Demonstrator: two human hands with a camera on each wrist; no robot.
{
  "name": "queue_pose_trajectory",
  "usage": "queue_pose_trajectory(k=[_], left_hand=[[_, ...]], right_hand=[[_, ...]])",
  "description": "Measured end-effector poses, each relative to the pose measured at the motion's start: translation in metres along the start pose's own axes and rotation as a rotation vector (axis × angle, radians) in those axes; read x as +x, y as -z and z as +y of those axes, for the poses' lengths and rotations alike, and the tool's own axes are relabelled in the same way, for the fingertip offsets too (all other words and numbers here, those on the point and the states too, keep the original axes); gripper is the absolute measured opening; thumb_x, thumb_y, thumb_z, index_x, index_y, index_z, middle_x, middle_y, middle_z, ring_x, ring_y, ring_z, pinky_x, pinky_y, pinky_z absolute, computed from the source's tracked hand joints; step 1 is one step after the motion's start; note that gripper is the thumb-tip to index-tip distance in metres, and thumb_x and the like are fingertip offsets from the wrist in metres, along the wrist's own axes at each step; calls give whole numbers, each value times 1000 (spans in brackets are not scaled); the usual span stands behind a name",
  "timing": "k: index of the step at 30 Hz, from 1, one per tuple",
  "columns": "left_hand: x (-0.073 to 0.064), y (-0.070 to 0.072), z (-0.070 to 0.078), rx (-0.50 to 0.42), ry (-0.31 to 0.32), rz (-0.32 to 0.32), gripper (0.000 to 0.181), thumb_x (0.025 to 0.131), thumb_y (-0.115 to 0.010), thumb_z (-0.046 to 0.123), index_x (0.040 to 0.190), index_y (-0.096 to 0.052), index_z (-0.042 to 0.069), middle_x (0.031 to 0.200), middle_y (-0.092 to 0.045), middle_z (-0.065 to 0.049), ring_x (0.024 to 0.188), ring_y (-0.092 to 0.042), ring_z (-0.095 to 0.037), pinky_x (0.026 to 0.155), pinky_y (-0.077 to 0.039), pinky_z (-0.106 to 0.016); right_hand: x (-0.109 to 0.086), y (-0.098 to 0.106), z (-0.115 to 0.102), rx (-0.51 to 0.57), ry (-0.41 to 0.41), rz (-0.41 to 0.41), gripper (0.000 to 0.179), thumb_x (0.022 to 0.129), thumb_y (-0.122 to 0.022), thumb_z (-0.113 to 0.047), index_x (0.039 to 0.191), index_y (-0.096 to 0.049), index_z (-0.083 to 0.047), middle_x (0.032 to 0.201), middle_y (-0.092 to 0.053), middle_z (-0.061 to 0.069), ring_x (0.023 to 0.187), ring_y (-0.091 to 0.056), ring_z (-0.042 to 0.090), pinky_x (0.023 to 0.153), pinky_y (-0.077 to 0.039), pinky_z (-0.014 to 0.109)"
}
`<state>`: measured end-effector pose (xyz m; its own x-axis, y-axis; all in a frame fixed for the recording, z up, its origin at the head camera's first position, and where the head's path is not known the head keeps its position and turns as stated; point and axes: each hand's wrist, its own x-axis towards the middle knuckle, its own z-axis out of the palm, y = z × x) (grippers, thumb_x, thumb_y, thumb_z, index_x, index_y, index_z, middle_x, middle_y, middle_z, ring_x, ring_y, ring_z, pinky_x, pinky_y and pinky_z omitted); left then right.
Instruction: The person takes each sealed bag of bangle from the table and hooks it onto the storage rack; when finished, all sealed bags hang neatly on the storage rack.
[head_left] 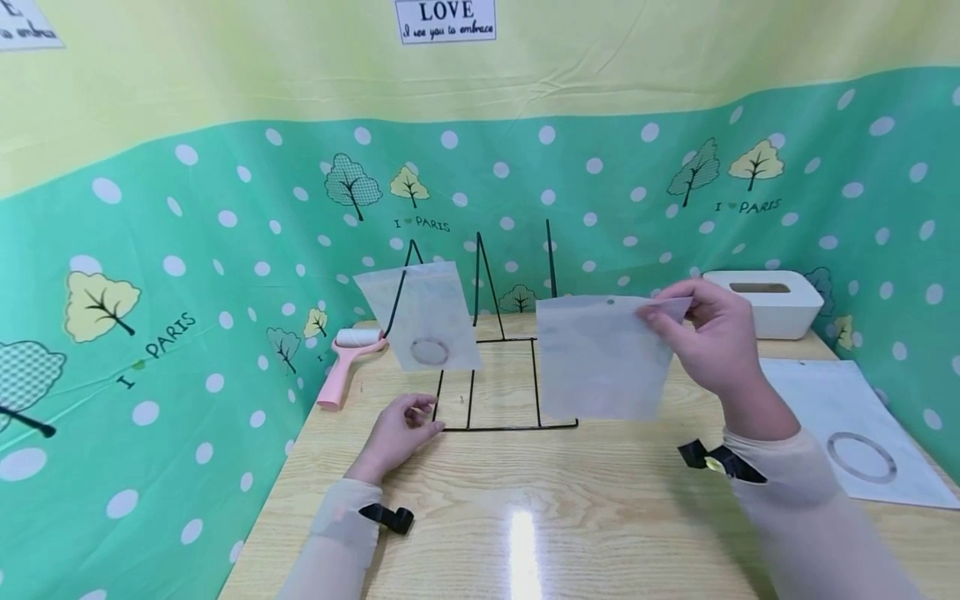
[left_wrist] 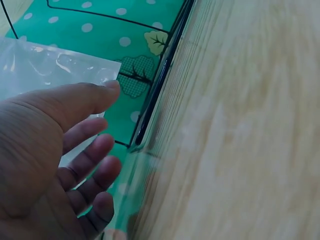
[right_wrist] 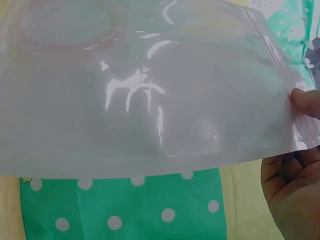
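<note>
A wood-grain table [head_left: 450, 500] spreads before you. Your left hand [head_left: 397, 433] is beside the front left corner of a black wire rack [head_left: 502, 429], fingers loosely bent and gripping nothing; I cannot tell whether one touches the wire. Your right hand [head_left: 716, 333] pinches the upper right corner of a translucent bag [head_left: 603, 358], which hangs leftward from those fingers, its top edge roughly level, with the rack's right-hand upright [head_left: 551, 258] rising behind; the right hand is the nearer to that upright. A second bag [head_left: 431, 304] stands at the left upright, showing a ring. Farther off sit a pink lint roller [head_left: 343, 367] and a white tissue box [head_left: 772, 304]. The dotted cloth [head_left: 465, 158] reads "I PARIS" around a small heart; the label [head_left: 447, 21] above says "LOVE I see you to embrace".
</note>
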<state>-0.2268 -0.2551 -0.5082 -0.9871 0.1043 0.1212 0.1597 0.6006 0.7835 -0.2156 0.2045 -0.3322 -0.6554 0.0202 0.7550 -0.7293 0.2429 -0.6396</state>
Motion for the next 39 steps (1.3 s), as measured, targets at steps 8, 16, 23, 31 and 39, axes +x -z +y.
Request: queue_pose_trajectory(k=[8,16,23,31,39], left_hand=[[1,-5,7,-57,-68,-20,47,89,-87,21,131,-71,11,119,-67,-7,102,-65,-26,85,-55,-35],[0,-13,17,-152,-145,-91,46,91,-85,21,133,-69,8,128,-68,-1,111,-66,-24,90,-55,-46],[-2,-21,27,-177,-195,-144,47,93,-83,23,134,-68,7,130,-69,-2,112,-68,-23,89,-56,-40],[-6,-27,34,-211,-224,-167,45,95,-81,23,134,-67,4,127,-71,-4,111,-69,-27,87,-55,-33],[-9,-31,36,-248,-248,-170,31,95,-81,18,124,-72,21,113,-75,-3,104,-71,-22,84,-55,-33]], right_hand=[[-1,-20,-5,53,-12,-20,13,82,-79,17,88,-72,8,84,-71,5,64,-61,10,57,-47,18],[-3,-38,-5,112,5,-31,13,83,-78,17,90,-72,8,87,-72,8,70,-64,13,62,-50,19],[-8,-53,-7,122,-2,-50,14,83,-79,15,89,-73,4,85,-69,10,70,-64,14,60,-51,21],[-10,-68,-12,151,-12,-46,15,82,-80,16,87,-72,4,78,-68,7,64,-56,11,53,-43,22],[-14,-84,-13,146,-19,-54,17,82,-83,11,86,-73,-2,75,-65,7,62,-52,13,53,-41,24]])
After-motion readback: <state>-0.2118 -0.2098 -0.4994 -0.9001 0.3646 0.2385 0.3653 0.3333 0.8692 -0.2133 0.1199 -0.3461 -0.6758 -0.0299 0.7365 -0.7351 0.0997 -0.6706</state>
